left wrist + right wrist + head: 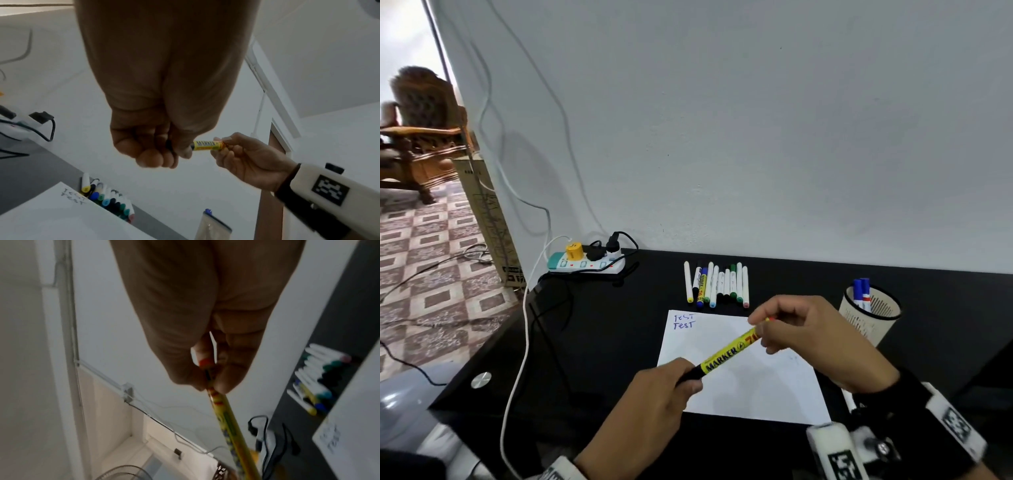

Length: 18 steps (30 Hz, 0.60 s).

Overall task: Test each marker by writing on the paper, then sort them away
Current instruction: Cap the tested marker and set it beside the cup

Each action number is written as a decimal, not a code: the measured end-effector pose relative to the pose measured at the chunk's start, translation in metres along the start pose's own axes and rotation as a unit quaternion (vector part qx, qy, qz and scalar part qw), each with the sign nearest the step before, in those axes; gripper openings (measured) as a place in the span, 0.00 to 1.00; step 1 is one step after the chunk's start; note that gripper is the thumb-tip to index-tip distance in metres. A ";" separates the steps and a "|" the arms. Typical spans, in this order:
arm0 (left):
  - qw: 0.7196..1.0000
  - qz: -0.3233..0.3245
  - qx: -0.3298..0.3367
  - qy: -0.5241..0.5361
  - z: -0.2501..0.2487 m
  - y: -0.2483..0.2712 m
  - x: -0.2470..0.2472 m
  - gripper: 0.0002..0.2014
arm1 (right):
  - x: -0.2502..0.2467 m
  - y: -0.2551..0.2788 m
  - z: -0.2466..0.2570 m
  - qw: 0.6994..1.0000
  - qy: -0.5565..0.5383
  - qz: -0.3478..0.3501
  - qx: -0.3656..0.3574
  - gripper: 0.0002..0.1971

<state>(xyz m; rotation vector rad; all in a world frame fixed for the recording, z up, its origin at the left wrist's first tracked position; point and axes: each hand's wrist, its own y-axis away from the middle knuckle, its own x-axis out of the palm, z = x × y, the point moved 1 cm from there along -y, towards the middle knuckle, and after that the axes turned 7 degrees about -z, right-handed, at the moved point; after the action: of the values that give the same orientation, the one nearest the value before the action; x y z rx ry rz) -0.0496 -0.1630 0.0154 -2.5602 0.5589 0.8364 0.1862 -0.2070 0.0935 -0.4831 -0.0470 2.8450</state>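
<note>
A yellow marker with black lettering and a red end hangs slanted above the white paper. My left hand grips its black lower end, and my right hand pinches its upper red end. The left wrist view shows the same marker between both hands; the right wrist view shows its barrel running down from my right fingers. The paper bears "TEST" twice in blue at its top left. A row of several markers lies beyond the paper.
A mesh pen cup with two blue markers stands at the right on the black desk. A power strip with plugs and cables sits at the back left, against the white wall. A white cable hangs over the desk's left edge.
</note>
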 end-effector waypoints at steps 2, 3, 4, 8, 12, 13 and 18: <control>1.000 -0.004 0.004 0.007 -0.013 0.008 -0.003 0.10 | 0.013 0.008 0.000 0.995 -0.096 -0.014 0.003 0.04; 1.000 -0.013 0.007 0.011 -0.020 0.011 -0.005 0.11 | 0.023 0.012 -0.002 0.993 -0.120 -0.007 -0.001 0.03; 1.000 -0.021 0.010 0.017 -0.025 0.014 -0.006 0.13 | 0.034 0.016 -0.004 0.992 -0.128 0.007 -0.005 0.03; 0.998 -0.008 -0.003 0.062 -0.034 0.023 -0.012 0.19 | 0.059 0.023 -0.009 0.985 -0.168 0.034 0.006 0.12; 0.982 0.042 -0.052 0.178 -0.037 0.025 -0.024 0.20 | 0.072 0.021 -0.006 0.974 -0.227 0.018 0.008 0.12; 0.967 0.063 -0.069 0.239 -0.035 0.024 -0.026 0.21 | 0.073 0.016 -0.005 0.964 -0.266 -0.001 0.004 0.12; 0.926 0.070 -0.145 0.342 0.002 0.028 -0.036 0.23 | 0.022 -0.033 -0.007 0.882 -0.429 -0.192 0.025 0.19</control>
<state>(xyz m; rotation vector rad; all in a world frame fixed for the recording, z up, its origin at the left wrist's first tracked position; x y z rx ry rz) -0.0910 -0.1773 0.0300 -3.1033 0.8767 0.0224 0.1770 -0.1699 0.0821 0.7433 -0.2033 2.4189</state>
